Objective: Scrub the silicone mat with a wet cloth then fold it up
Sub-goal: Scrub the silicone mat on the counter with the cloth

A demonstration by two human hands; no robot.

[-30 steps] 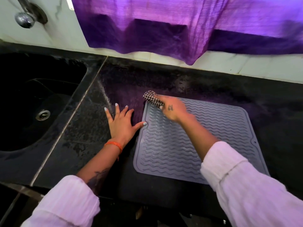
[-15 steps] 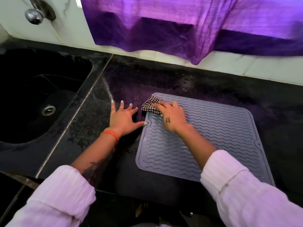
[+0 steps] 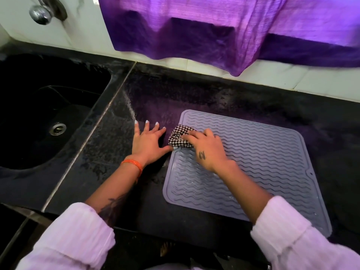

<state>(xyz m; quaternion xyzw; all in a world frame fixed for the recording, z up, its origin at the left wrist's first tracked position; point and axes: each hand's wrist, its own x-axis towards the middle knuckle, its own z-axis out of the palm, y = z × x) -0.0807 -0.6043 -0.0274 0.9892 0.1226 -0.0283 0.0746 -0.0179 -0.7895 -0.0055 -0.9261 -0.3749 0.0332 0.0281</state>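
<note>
Scrubbing stage in hand, judged from cloth on mat and mat lying flat, unfolded. Nearest: 2 pale sleeves (image 3: 78, 234) at bottom of view, forearms reaching forward over dark countertop (image 3: 109, 160).

Right hand (image 3: 206, 151): fingers bent down over checked cloth (image 3: 180, 138), bunching and pressing it onto mat's near-left area. Cloth held, not loose. Left hand (image 3: 149, 142): flat, fingers spread and straight, palm down on countertop just left of mat, thumb tip touching mat's left edge; nothing gripped.

Silicone mat (image 3: 263, 164): grey, wavy-ribbed, raised rim, rounded corners, lying flat under and right of right hand, extending toward near counter edge. Judged light, soft and floppy; likely slick where wet, faint sheen noted among ribs. Judged liable to slide on polished stone under scrubbing strokes, hence bracing by left hand. For folding, best hold judged at rim or a corner, both hands, one edge lifted over onto the opposite.

Surface: black speckled stone, damp-looking patches left of left hand. Further left, dark sink (image 3: 39, 145) with metal drain (image 3: 57, 129). Beyond hands, pale tiled wall (image 3: 253, 75), purple curtain (image 3: 224, 30) hanging over it, chrome tap fitting (image 3: 41, 13) at far left.
</note>
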